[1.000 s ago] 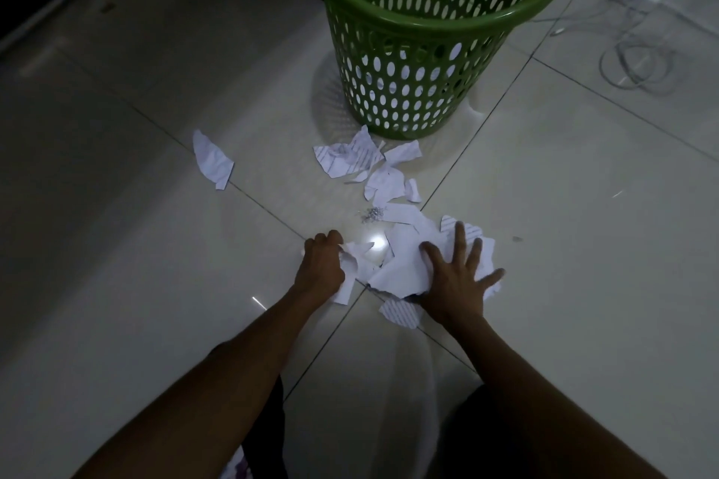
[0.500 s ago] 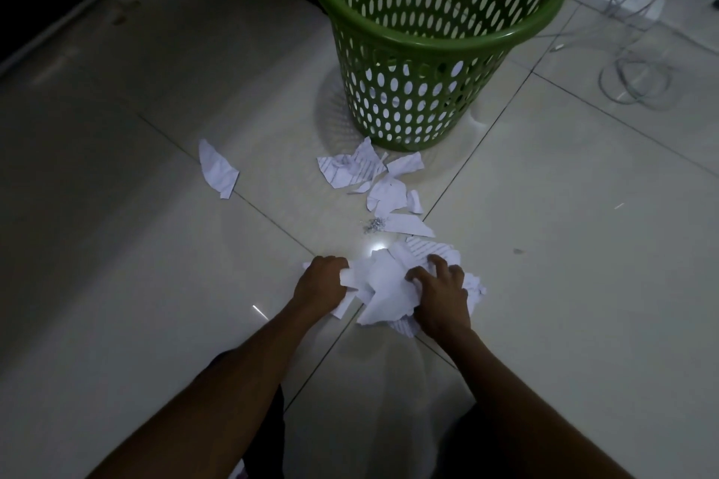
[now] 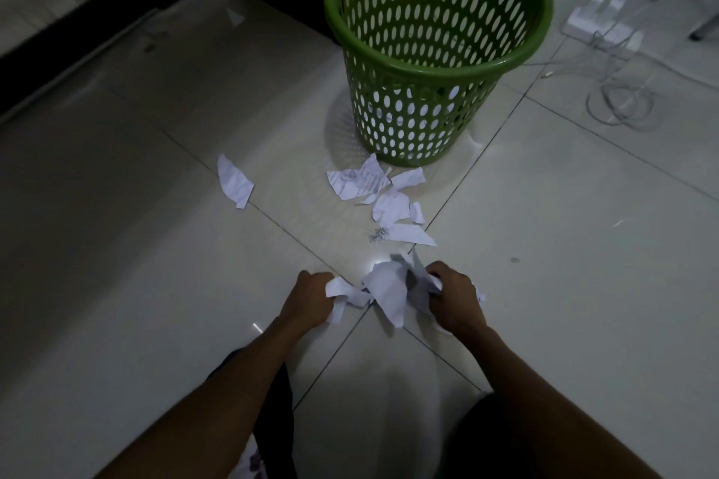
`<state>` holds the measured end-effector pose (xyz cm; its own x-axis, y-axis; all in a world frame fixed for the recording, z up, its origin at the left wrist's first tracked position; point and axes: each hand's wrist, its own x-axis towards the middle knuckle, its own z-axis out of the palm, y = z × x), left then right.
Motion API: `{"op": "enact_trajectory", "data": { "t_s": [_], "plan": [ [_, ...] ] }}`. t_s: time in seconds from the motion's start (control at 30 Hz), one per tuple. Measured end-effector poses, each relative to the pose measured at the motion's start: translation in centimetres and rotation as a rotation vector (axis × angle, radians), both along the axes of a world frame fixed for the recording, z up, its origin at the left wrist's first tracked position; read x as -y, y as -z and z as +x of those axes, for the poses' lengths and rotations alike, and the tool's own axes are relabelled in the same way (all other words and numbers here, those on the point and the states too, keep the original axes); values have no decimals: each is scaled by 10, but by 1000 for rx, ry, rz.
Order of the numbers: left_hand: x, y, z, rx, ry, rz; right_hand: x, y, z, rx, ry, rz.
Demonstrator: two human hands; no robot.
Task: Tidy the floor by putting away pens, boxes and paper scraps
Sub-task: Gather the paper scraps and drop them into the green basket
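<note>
Home/office rm: tiled floor point(image 3: 564, 245), wastebasket point(image 3: 412, 117), power strip point(image 3: 599, 17).

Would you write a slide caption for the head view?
Left hand and right hand grip bunched paper scraps; loose scraps lie on the floor before the green basket.

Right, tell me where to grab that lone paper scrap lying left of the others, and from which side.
Pinch the lone scrap at its wider near end, coming down from above with the nearer left hand, once free of its crumpled paper. It lies almost flat on the tile, so a sideways reach would likely just slide it; the creased edge there seems slightly raised.
</note>
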<state>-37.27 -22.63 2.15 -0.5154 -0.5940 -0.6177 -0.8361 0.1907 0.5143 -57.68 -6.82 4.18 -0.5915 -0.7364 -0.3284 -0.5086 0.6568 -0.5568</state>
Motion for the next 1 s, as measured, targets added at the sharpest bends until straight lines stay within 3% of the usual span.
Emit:
{"op": "enact_trajectory", "data": {
  "t_s": [0.17, 0.3, 0.47, 0.67, 0.83, 1.0],
  "plan": [
    [-7, -23, -7, 8, -49, -34, -1, -7, -1, -12, 113, -80],
    [-4, -29, -15, -55, -93, -44, -7, -12, -9, 150, 270, -52],
    [-7, -39, -22, -130, -99, 93, -24, -7, -13, 301, 348, 31],
    [-13, -25, -51, -144, 128, 17, -33, 14, -16, 159, 280, 230],
    [-29, 3, -79, -183, 238, 34, -33, 28, -9, 8, 93, 230],
    [-25, 3, -102, -115, 361, -71, -26, 41, -3, -20, 112, 281]
  ]
}}
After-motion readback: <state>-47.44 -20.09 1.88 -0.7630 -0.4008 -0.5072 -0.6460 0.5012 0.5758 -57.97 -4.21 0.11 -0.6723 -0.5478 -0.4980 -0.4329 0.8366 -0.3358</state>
